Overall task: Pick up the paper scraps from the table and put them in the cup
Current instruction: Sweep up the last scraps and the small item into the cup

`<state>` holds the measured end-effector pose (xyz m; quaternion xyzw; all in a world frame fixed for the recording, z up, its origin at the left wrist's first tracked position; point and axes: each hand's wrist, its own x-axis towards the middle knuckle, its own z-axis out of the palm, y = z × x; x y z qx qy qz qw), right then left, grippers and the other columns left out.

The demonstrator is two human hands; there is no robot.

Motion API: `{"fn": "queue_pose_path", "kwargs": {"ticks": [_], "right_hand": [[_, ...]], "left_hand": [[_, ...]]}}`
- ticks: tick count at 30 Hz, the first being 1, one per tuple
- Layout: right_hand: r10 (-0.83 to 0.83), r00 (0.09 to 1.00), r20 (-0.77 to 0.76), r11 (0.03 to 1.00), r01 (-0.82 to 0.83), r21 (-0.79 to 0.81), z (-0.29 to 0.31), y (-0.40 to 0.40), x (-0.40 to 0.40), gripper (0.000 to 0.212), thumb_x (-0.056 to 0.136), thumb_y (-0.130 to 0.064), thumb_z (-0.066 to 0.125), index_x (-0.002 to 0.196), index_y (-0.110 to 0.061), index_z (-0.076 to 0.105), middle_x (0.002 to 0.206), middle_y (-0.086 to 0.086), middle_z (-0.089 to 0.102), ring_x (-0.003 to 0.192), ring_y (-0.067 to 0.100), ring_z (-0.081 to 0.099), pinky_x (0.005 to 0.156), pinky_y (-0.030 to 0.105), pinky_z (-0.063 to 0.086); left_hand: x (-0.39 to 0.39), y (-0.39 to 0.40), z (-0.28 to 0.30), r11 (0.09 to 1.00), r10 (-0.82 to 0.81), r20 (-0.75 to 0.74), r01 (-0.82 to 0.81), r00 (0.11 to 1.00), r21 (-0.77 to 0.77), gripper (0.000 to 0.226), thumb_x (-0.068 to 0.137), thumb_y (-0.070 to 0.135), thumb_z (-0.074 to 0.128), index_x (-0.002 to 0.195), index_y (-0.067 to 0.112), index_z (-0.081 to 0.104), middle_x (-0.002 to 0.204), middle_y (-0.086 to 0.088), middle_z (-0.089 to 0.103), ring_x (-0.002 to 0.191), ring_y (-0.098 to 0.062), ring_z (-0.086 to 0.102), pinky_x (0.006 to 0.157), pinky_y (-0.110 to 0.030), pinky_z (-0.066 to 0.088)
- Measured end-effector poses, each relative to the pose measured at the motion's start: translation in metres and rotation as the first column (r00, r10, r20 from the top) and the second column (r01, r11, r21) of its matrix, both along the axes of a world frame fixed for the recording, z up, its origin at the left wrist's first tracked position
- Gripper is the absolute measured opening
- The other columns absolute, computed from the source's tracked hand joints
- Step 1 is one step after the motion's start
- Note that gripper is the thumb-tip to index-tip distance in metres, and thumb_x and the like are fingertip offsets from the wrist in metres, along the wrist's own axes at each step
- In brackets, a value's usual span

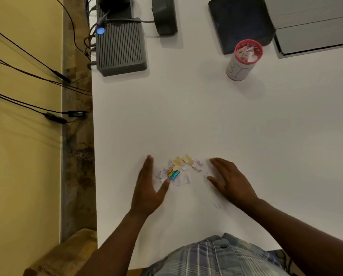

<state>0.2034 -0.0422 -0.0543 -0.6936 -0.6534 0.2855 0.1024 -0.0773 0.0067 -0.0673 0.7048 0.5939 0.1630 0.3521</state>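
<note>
A small pile of paper scraps [179, 168], white, cream and one blue-and-yellow piece, lies on the white table [186, 116] near its front edge. My left hand [148, 186] rests flat on the table just left of the pile, fingers straight, its thumb touching the scraps. My right hand [229, 180] lies flat to the right of the pile, fingers straight, holding nothing. One stray white scrap [218, 205] sits beside my right wrist. The cup [244, 59], white with a red rim, stands far back right and holds several scraps.
A grey ribbed box [119, 46] with cables stands at the back left. A dark stand [164, 15], a black device [240, 22] and a grey box [314, 26] line the back. The table's left edge drops to a floor strewn with cables [37, 76].
</note>
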Motion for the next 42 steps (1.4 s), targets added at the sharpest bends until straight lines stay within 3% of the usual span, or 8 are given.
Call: {"fn": "queue_pose_path", "kwargs": {"ticks": [3, 7, 11, 16, 19, 31, 37, 42], "right_hand": [[-0.189, 0.976, 0.108, 0.971, 0.202, -0.131, 0.009, -0.020, 0.009, 0.088, 0.080, -0.068, 0.052, 0.148, -0.019, 0.025, 0.137, 0.005, 0.034, 0.121, 0.021, 0.045, 0.089, 0.032, 0.049], [-0.155, 0.980, 0.125, 0.916, 0.190, -0.353, 0.016, -0.050, 0.002, 0.118, 0.064, -0.065, 0.073, 0.150, -0.016, 0.008, 0.133, 0.009, 0.026, 0.113, 0.028, 0.050, 0.088, 0.036, 0.050], [-0.161, 0.987, 0.027, 0.912, 0.159, -0.378, 0.018, -0.067, -0.033, 0.104, 0.074, -0.038, 0.077, 0.150, -0.016, 0.009, 0.134, 0.011, 0.025, 0.113, 0.030, 0.051, 0.094, 0.035, 0.045], [-0.318, 0.943, -0.096, 0.911, 0.276, -0.305, 0.019, -0.035, -0.064, 0.084, 0.083, -0.021, 0.070, 0.147, -0.014, 0.016, 0.135, 0.012, 0.027, 0.108, 0.031, 0.055, 0.091, 0.034, 0.047], [-0.352, 0.929, -0.113, 0.913, 0.315, -0.258, 0.016, -0.003, -0.072, 0.079, 0.084, -0.017, 0.068, 0.146, -0.011, 0.020, 0.137, 0.013, 0.029, 0.109, 0.031, 0.056, 0.091, 0.033, 0.047], [-0.101, 0.988, -0.119, 0.977, 0.076, -0.201, 0.012, 0.056, -0.063, 0.047, 0.088, -0.021, 0.064, 0.131, -0.011, 0.048, 0.129, 0.012, 0.043, 0.109, 0.026, 0.055, 0.089, 0.026, 0.044], [-0.080, 0.995, -0.058, 0.985, 0.070, -0.155, 0.012, 0.066, -0.064, 0.058, 0.094, -0.034, 0.054, 0.144, -0.016, 0.031, 0.145, 0.009, 0.033, 0.131, 0.025, 0.036, 0.102, 0.036, 0.039], [0.205, 0.978, 0.029, 0.966, -0.198, -0.168, 0.008, 0.075, -0.071, 0.065, 0.089, -0.033, 0.060, 0.145, -0.023, 0.028, 0.145, 0.006, 0.032, 0.130, 0.025, 0.033, 0.096, 0.040, 0.048]], "left_hand": [[-0.021, -0.019, -0.002, 0.999, 0.028, -0.131, -0.032, 0.991, -0.024, 0.090, 0.084, 0.055, 0.051, 0.152, 0.023, 0.001, 0.160, 0.008, 0.005, 0.146, -0.007, 0.006, 0.119, -0.036, 0.019], [-0.029, -0.039, -0.003, 0.996, -0.046, -0.291, 0.022, 0.956, -0.084, 0.096, 0.084, 0.063, 0.043, 0.149, 0.023, -0.014, 0.159, 0.006, -0.010, 0.146, -0.009, -0.009, 0.120, -0.035, 0.006], [-0.015, -0.055, 0.000, 0.996, -0.050, -0.401, 0.015, 0.915, -0.090, 0.091, 0.086, 0.064, 0.035, 0.149, 0.018, -0.012, 0.158, -0.001, -0.015, 0.146, -0.017, -0.010, 0.119, -0.035, 0.006], [0.026, -0.055, 0.018, 0.983, 0.092, -0.377, -0.145, 0.922, -0.114, 0.081, 0.090, 0.031, 0.058, 0.149, 0.005, 0.009, 0.151, -0.013, 0.019, 0.136, -0.027, 0.026, 0.108, -0.031, 0.033], [0.041, -0.041, 0.020, 0.968, 0.115, -0.326, -0.180, 0.938, -0.177, 0.087, 0.082, 0.026, 0.069, 0.147, 0.005, 0.015, 0.139, -0.013, 0.027, 0.126, -0.027, 0.035, 0.102, -0.029, 0.038], [0.062, 0.005, 0.019, 0.981, -0.087, -0.213, 0.046, 0.973, -0.190, 0.076, 0.080, 0.019, 0.074, 0.143, 0.010, 0.033, 0.133, -0.009, 0.035, 0.121, -0.021, 0.046, 0.101, -0.027, 0.043], [0.054, 0.013, 0.018, 0.983, 0.042, -0.131, -0.064, 0.991, -0.170, 0.070, 0.078, 0.023, 0.076, 0.138, 0.010, 0.042, 0.129, -0.008, 0.041, 0.115, -0.020, 0.053, 0.093, -0.023, 0.046], [0.060, 0.014, 0.017, 0.987, -0.008, -0.116, -0.011, 0.993, -0.158, 0.070, 0.078, 0.030, 0.076, 0.138, 0.018, 0.042, 0.130, -0.005, 0.039, 0.117, -0.018, 0.047, 0.090, -0.022, 0.045]]}}
